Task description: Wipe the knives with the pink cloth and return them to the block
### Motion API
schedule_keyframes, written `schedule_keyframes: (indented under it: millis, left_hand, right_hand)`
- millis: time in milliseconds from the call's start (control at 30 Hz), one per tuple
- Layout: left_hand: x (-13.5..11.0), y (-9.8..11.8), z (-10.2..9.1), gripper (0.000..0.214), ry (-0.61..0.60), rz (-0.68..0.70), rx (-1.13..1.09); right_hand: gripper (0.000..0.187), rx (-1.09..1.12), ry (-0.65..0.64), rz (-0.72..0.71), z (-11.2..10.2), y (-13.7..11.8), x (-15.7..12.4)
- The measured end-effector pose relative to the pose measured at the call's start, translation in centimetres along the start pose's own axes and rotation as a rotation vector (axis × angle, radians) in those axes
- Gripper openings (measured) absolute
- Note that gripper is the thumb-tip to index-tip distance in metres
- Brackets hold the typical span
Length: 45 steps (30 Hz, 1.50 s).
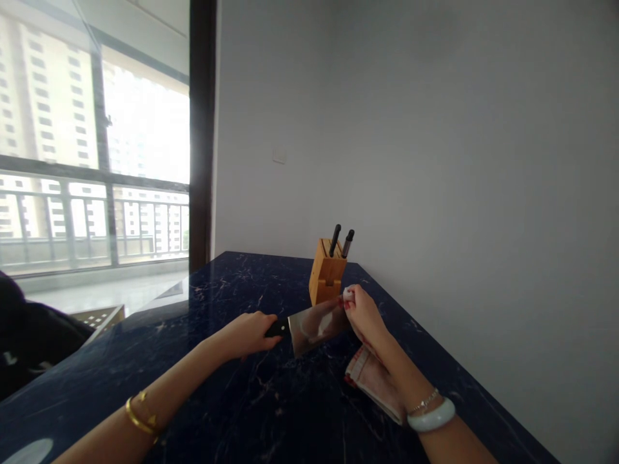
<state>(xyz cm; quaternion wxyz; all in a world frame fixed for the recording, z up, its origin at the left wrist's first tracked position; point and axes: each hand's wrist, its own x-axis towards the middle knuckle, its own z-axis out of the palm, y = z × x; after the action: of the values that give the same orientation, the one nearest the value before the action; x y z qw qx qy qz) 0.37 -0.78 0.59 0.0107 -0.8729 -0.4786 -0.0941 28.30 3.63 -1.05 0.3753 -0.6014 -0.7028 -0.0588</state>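
Note:
A cleaver [316,327] with a wide shiny blade and black handle is held level over the dark table, its blade pointing right. My left hand [249,334] is closed around the handle. My right hand [362,312] pinches a pale pink and white cloth [374,380] against the far end of the blade. The rest of the cloth hangs below my right wrist, partly hidden by the forearm. Just beyond the blade stands a wooden knife block [320,274], with two dark-handled tools [334,241] upright in its slots.
The dark blue marbled table [261,274] runs up to a grey wall on the right. A white round object [29,452] shows at the lower left corner. Left of the table are a black item [33,335], a perforated chair seat [99,317] and a large window.

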Motion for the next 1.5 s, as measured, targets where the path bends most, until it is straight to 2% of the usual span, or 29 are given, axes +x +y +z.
schedule_keyframes:
  millis: [167, 367, 500, 633, 733, 867, 1000, 1133, 1300, 1500]
  left_hand:
    - [-0.2, 0.2, -0.4, 0.037, -0.035, -0.017, -0.039]
    - [0.0, 0.2, -0.2, 0.037, -0.061, -0.032, -0.055]
    - [0.0, 0.4, -0.4, 0.036, -0.054, -0.046, -0.053]
    - [0.0, 0.4, -0.4, 0.037, -0.094, -0.065, -0.102]
    - [0.0, 0.2, -0.1, 0.036, -0.085, -0.057, -0.117]
    - [0.1, -0.1, 0.2, 0.036, -0.073, -0.043, -0.111]
    - [0.2, 0.0, 0.3, 0.036, -0.055, -0.056, -0.076]
    - [0.3, 0.2, 0.1, 0.036, -0.058, -0.063, -0.052]
    - [0.3, 0.0, 0.2, 0.037, -0.048, -0.054, -0.022]
    - [0.2, -0.1, 0.3, 0.037, -0.055, -0.046, -0.051]
  right_hand:
    - [0.016, -0.061, -0.098, 0.051, 0.6, 0.5, -0.3]
    - [0.016, 0.041, -0.081, -0.081, 0.2, -1.0, -0.2]
    - [0.019, 0.054, -0.062, -0.087, 0.0, -1.3, -0.3]
    - [0.017, -0.021, -0.096, -0.102, 0.7, -1.8, -0.7]
    - [0.015, -0.074, -0.144, -0.153, 1.1, -3.0, -1.4]
    - [0.018, -0.028, -0.207, -0.295, 1.2, -5.5, -2.8]
    - [0.019, 0.006, -0.203, -0.385, 1.4, -6.9, -3.5]
    - [0.018, 0.006, -0.138, -0.321, 2.0, -6.2, -2.8]
    - [0.018, 0.031, -0.123, -0.234, 2.1, -5.7, -2.2]
    - [0.018, 0.154, -0.188, -0.396, 1.4, -7.8, -3.8]
